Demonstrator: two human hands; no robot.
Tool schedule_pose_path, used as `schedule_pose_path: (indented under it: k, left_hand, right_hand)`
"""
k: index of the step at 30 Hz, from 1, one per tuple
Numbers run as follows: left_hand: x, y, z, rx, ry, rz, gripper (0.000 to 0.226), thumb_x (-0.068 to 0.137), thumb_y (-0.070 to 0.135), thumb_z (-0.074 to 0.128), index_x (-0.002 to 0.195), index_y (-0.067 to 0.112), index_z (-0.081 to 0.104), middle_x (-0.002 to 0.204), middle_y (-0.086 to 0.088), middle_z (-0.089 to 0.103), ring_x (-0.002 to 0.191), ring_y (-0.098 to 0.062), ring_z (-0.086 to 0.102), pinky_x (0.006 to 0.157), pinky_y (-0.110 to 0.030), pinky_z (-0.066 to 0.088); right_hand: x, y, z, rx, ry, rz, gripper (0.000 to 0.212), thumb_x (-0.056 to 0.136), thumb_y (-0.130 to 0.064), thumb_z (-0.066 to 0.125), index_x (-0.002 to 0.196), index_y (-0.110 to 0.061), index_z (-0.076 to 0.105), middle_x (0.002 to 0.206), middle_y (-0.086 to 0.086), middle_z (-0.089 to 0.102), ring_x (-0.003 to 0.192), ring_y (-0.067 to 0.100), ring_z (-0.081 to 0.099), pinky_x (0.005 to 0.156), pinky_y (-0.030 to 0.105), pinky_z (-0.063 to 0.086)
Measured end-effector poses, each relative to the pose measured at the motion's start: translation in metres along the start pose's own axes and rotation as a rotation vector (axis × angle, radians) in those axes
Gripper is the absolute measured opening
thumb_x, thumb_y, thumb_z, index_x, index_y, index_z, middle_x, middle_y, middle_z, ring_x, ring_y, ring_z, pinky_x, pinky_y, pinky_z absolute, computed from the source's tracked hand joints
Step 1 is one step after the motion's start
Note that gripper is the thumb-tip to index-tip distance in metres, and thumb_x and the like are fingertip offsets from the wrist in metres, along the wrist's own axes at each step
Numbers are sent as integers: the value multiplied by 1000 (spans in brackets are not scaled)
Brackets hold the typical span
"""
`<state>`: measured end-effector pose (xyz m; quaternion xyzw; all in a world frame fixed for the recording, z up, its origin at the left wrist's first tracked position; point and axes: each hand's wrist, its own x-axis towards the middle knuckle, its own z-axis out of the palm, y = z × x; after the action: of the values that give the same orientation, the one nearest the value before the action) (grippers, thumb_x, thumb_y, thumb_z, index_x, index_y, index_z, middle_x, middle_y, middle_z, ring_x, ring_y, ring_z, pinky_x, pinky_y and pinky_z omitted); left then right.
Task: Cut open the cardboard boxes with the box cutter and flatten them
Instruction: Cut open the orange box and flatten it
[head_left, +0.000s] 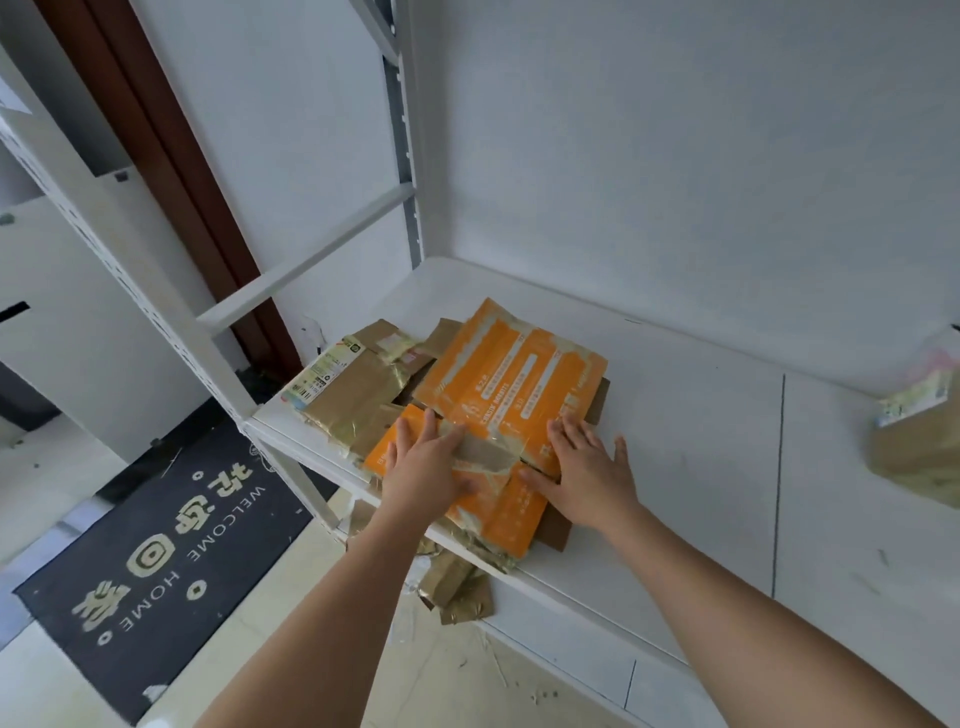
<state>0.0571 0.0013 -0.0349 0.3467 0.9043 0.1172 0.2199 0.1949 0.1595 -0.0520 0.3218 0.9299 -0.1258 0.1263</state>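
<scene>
A flattened orange cardboard box (511, 384) lies on top of a pile at the left end of a white shelf (691, 441). My left hand (423, 465) presses flat on its near left flap, beside a strip of brown tape (485, 453). My right hand (589, 470) presses flat on its near right part with fingers spread. Under it lies flattened brown cardboard with shiny tape (353, 395). An uncut brown box (917, 436) stands at the shelf's right end. No box cutter is in view.
White walls close the shelf at the back and right. A white rack post (156, 322) and crossbar stand to the left. Cardboard scraps (457, 587) hang below the shelf's front edge. A black welcome mat (156, 561) covers the floor at lower left.
</scene>
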Motion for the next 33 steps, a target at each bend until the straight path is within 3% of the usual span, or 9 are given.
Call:
schedule_pose_path:
  k: [4, 8, 15, 20, 25, 30, 33]
  left_hand:
    - [-18, 28, -8, 115, 81, -64, 73, 90, 27, 68, 151, 32, 30, 159, -13, 19, 145, -39, 15, 120, -53, 14]
    - [-29, 54, -15, 40, 144, -27, 49, 88, -3, 53, 133, 16, 53, 143, -15, 40, 131, -34, 38, 109, -48, 36]
    - [-42, 165, 5, -52, 212, 147, 48, 92, -1, 48, 138, 12, 48, 145, -13, 36, 133, -35, 37, 103, -44, 38]
    - [-62, 248, 51, -102, 170, 260, 51, 97, 12, 53, 146, 15, 41, 158, -9, 25, 143, -26, 30, 112, -37, 32]
    - [-81, 301, 95, -121, 84, 299, 52, 98, 14, 56, 147, 15, 40, 161, -10, 18, 145, -27, 29, 115, -37, 29]
    - [-90, 311, 120, -124, 40, 254, 48, 99, 20, 54, 145, 19, 42, 163, -6, 13, 143, -25, 33, 112, -36, 33]
    - [-96, 301, 127, -113, 20, 194, 47, 99, 20, 54, 145, 20, 42, 162, -7, 14, 139, -24, 40, 109, -33, 35]
  right_hand:
    - [-12, 10, -23, 21, -64, -57, 79, 95, -64, 43, 157, -35, 5, 165, -7, -12, 152, 29, -9, 117, 61, -3]
    - [-47, 49, -34, 109, 49, -27, 67, 101, -46, 44, 156, -37, 8, 166, -7, -9, 152, 27, -13, 118, 59, -6]
    - [-114, 183, -48, 93, 177, 278, 69, 102, -39, 44, 158, -30, 4, 165, -1, -15, 151, 29, -12, 121, 55, 0]
    - [-151, 279, -71, 76, 442, 482, 77, 98, -31, 53, 158, -21, 6, 166, 5, -11, 151, 33, -7, 121, 54, 5]
    - [-150, 352, -107, 102, 544, 518, 81, 98, -26, 56, 158, -21, 2, 166, 1, -9, 151, 37, 0, 120, 57, 9]
    - [-130, 382, -118, 85, 468, 474, 74, 102, -29, 42, 157, -20, -7, 164, 12, 8, 147, 39, 18, 117, 55, 16]
    - [-127, 386, -109, 114, 473, 443, 66, 102, -32, 45, 157, -17, 12, 157, 18, 22, 139, 42, 29, 115, 53, 25]
